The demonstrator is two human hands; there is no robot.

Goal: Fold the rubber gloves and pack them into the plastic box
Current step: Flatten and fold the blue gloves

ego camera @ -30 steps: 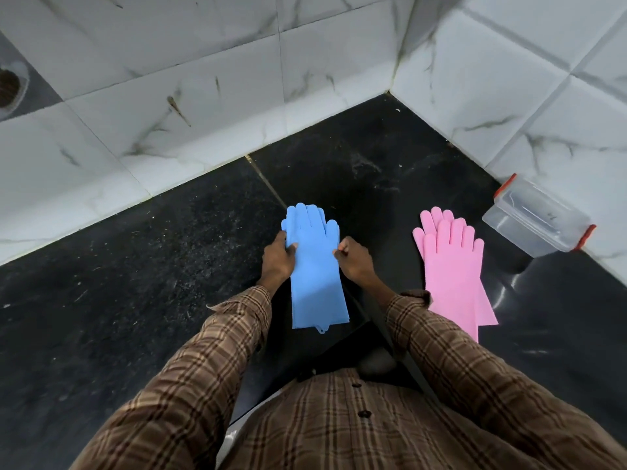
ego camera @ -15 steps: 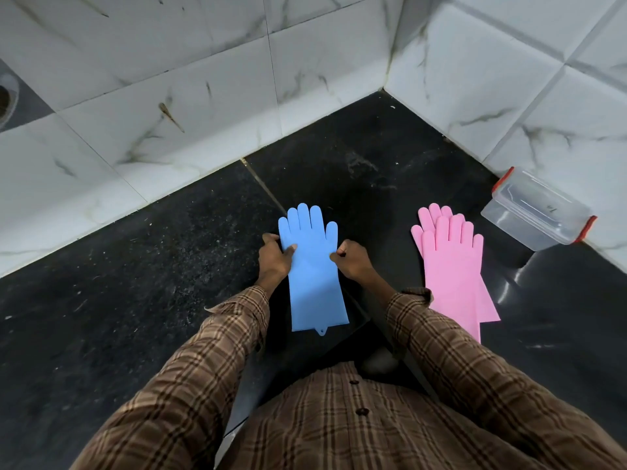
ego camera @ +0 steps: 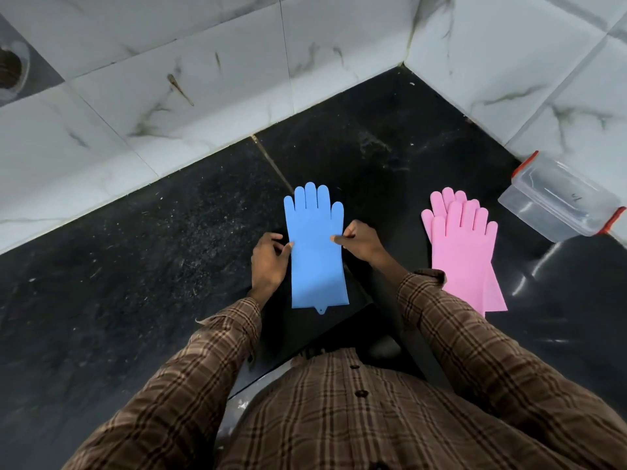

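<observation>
A pair of blue rubber gloves (ego camera: 316, 252) lies flat and stacked on the black floor in front of me, fingers pointing away. My left hand (ego camera: 269, 262) pinches its left edge at mid-length. My right hand (ego camera: 359, 241) pinches its right edge a little higher. To the right lies a pair of pink rubber gloves (ego camera: 463, 252), stacked and slightly offset, untouched. A clear plastic box (ego camera: 556, 201) with red clips stands lidded at the far right against the wall.
White marble-tiled walls (ego camera: 203, 79) meet in a corner beyond the gloves. A floor drain (ego camera: 10, 67) shows at the far left. My plaid shirt and sleeves (ego camera: 339, 418) fill the lower part of the view.
The blue gloves now lie squared into one flat outline. Both hands have slid slightly toward me along its edges. The pink gloves and box have not moved.
</observation>
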